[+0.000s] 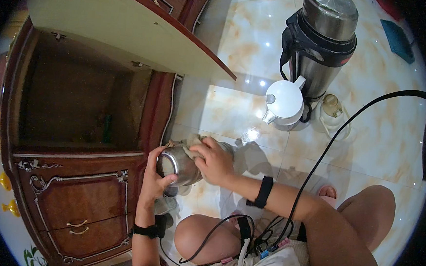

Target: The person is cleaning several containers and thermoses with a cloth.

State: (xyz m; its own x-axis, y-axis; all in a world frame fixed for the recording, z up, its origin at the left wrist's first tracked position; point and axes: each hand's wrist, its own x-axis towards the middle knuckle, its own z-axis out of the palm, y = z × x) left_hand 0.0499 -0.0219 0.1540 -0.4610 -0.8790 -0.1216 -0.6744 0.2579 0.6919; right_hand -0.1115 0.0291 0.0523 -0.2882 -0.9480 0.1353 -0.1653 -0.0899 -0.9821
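Note:
A shiny metal flask (185, 174) lies tilted on its side between my hands, low over the floor beside the cabinet. My left hand (154, 177) is closed round its near-left end, thumb on the rim. With my right hand (216, 163) I press a crumpled beige cloth (193, 142) against the upper side of the flask; the fingers are bent over the cloth. The far end of the flask is partly hidden behind my right hand. Under my left wrist sits a clear container (164, 205), largely covered by the arm.
A carved wooden cabinet (80, 193) stands at left, its door (131, 35) swung open; a dim green object (107, 127) is inside. Farther off stand a large steel thermos (319, 73), a white jug (284, 99) and a small glass vessel (331, 107). A black cable (326, 147) arches at right.

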